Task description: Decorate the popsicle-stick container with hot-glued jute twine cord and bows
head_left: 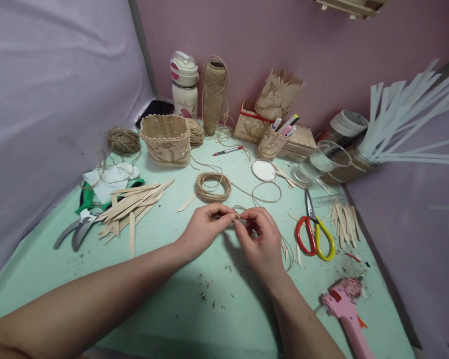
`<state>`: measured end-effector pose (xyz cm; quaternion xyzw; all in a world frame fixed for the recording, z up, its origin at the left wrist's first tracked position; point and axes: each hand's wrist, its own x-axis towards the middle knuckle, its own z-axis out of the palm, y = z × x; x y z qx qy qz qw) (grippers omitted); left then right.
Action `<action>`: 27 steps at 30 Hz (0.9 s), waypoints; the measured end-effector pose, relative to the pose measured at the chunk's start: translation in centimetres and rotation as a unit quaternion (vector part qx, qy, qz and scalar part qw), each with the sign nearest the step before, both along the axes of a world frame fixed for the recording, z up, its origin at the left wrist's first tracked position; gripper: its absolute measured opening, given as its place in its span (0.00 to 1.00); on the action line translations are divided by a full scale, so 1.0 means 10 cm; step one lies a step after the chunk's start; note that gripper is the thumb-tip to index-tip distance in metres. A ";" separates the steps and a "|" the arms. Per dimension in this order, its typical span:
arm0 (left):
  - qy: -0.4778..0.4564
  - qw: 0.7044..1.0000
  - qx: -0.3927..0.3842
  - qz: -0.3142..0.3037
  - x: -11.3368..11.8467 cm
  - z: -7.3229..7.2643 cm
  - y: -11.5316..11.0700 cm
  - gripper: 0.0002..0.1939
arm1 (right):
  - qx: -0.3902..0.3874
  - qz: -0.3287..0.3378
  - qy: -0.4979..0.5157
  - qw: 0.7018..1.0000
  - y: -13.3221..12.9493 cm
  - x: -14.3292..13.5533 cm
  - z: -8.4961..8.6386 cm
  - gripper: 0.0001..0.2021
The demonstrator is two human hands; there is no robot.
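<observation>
My left hand (205, 227) and my right hand (260, 234) meet above the middle of the table. Both pinch a small tan bit of jute twine (237, 216) between thumb and fingertips; its exact shape is mostly hidden by the fingers. A strand seems to run behind my right hand toward loose loops of twine (290, 254) on the table. Just beyond my fingers lies a coiled ring of twine (214, 187), with a thin strand leading right into a loop (266, 192).
Left are pruning shears (84, 224) and wooden sticks (134, 209). A wooden basket (165, 142), bottle (185, 97) and twine spool (214, 97) stand behind. Scissors (312, 232), a water cup (316, 164) and a pink glue gun (346, 311) are at right.
</observation>
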<state>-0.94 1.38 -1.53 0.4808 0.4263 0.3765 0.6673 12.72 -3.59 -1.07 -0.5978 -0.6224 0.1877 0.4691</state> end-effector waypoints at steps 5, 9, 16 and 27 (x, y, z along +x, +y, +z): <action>-0.013 1.000 -0.013 -0.003 0.00 0.00 0.01 0.07 | -0.002 0.009 0.003 1.000 0.00 0.02 -0.01 0.03; -0.146 0.965 -0.210 -0.065 0.00 -0.02 0.05 0.09 | 0.057 0.028 -0.057 0.996 -0.02 0.02 -0.02 0.04; -0.088 0.989 -0.114 -0.028 -0.01 -0.03 0.05 0.10 | -0.015 0.010 0.010 1.000 0.01 0.01 -0.02 0.03; 0.101 0.988 0.083 -0.085 -0.02 0.03 0.02 0.08 | -0.061 -0.021 0.038 0.997 0.00 0.04 -0.02 0.05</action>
